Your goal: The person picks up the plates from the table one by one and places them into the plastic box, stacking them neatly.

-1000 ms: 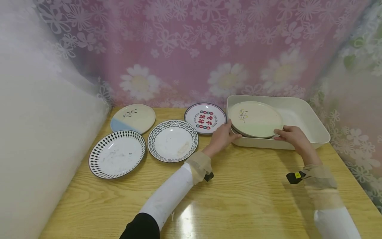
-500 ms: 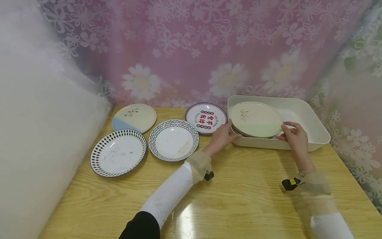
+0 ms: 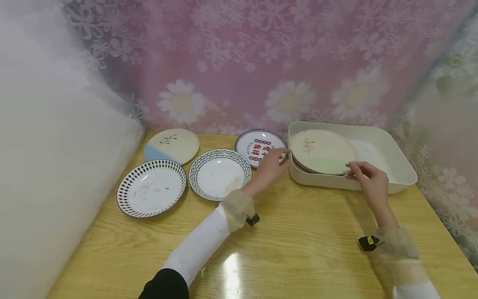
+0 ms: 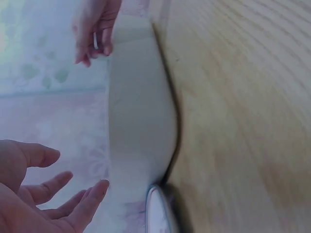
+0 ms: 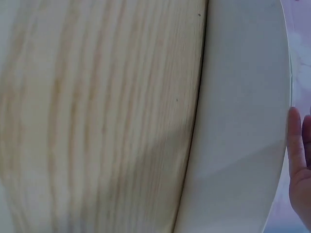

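A cream and pale-green plate (image 3: 324, 154) with a yellow sprig lies on top of a small stack inside the white rectangular bin (image 3: 399, 160). My left hand (image 3: 269, 168) is at the bin's left end, over the edge of a white plate with red lettering (image 3: 257, 146). Its fingers are spread and hold nothing in the left wrist view. At the stack's right front edge is my right hand (image 3: 373, 182), fingertips close to the top plate and the bin's front rim. The right wrist view shows its fingers (image 5: 294, 131) extended along the rim; whether they touch the plate is unclear.
Left of the bin lie a wavy-rimmed white plate (image 3: 220, 174), a diamond-rimmed plate (image 3: 151, 189) and a cream and blue plate (image 3: 175, 145). All rest on a wooden table (image 3: 284, 249). A pink floral curtain (image 3: 231, 62) hangs behind.
My left hand has let go of the stack's left side and drawn back leftward. The right hand has loosened from the plate's edge and stays close by. The camera view has shifted slightly.
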Demonstrator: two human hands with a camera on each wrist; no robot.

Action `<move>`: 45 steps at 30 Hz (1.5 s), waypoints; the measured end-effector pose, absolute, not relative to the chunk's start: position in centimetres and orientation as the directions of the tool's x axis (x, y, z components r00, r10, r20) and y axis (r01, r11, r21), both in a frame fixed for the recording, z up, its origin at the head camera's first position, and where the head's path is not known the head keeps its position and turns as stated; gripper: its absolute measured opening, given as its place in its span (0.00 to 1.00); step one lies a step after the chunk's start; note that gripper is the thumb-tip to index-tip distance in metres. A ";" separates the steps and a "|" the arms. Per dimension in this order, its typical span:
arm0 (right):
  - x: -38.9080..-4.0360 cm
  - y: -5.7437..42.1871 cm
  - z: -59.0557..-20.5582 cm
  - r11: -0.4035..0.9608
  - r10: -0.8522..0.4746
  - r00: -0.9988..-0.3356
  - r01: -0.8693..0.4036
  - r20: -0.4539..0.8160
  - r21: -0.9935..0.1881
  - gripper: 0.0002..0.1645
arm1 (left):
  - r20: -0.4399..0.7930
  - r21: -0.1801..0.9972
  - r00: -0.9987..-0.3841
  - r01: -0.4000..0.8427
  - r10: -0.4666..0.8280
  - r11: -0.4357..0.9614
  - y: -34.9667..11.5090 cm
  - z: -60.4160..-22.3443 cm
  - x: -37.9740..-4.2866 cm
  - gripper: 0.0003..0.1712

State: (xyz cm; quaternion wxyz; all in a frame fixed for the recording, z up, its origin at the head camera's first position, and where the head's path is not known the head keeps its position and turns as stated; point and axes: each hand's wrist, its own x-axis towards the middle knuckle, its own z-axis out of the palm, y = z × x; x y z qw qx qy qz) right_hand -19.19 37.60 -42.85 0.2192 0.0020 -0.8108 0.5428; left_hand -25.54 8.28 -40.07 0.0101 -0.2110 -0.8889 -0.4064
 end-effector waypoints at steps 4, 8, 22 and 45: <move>-19.1 37.9 -43.9 0.560 0.192 -0.880 -0.265 0.434 -0.785 0.12 | 0.241 0.728 -0.902 0.412 0.359 0.548 5.4 -38.6 -25.8 0.18; -19.0 37.9 -44.4 0.618 0.153 -0.858 -0.304 0.490 -0.725 0.09 | 0.242 0.746 -0.922 0.376 0.303 0.549 1.8 -37.2 -26.5 0.17; -18.5 37.8 -44.6 0.624 0.138 -0.851 -0.323 0.507 -0.712 0.08 | 0.057 0.566 -0.983 0.175 0.174 0.806 -9.9 -37.0 -32.3 0.19; -18.9 37.7 -45.0 0.713 0.013 -0.898 -0.301 0.440 -0.634 0.07 | -0.451 0.367 -0.841 0.132 0.300 0.921 -15.1 -42.0 -35.1 0.23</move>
